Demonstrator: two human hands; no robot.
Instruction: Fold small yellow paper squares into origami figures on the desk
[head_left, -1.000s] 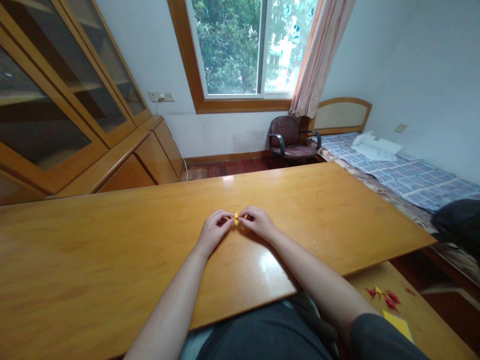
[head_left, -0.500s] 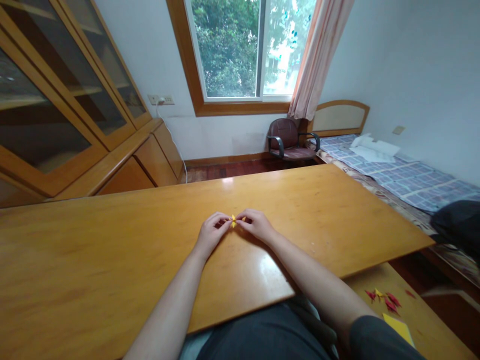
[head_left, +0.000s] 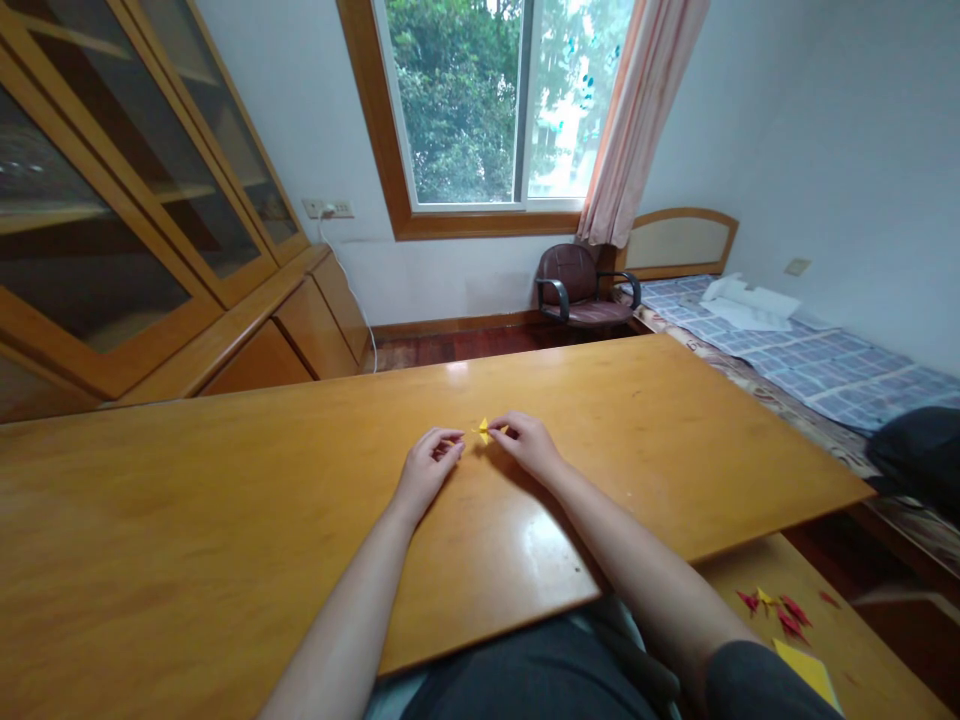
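Note:
A small yellow paper crane (head_left: 484, 431) is held just above the wooden table (head_left: 225, 520), its wings spread. My right hand (head_left: 525, 445) pinches it from the right between thumb and fingertips, so part of the crane is covered. To its left, my left hand (head_left: 429, 465) rests near the tabletop with the thumb and fingers a little apart. A narrow gap separates those fingertips from the thin end of the crane, and nothing shows between them.
At lower right, a lower surface (head_left: 862, 640) carries several red paper cranes (head_left: 791, 620), a yellow crane (head_left: 764, 598) and yellow paper sheets (head_left: 806, 670). Beyond the table are a maroon armchair (head_left: 577, 285), a bed (head_left: 810, 350) and a glass-door cabinet (head_left: 150, 200).
My left hand has let go of the crane and its fingers have come away. My right hand has shifted slightly right with the crane, which now shows more fully.

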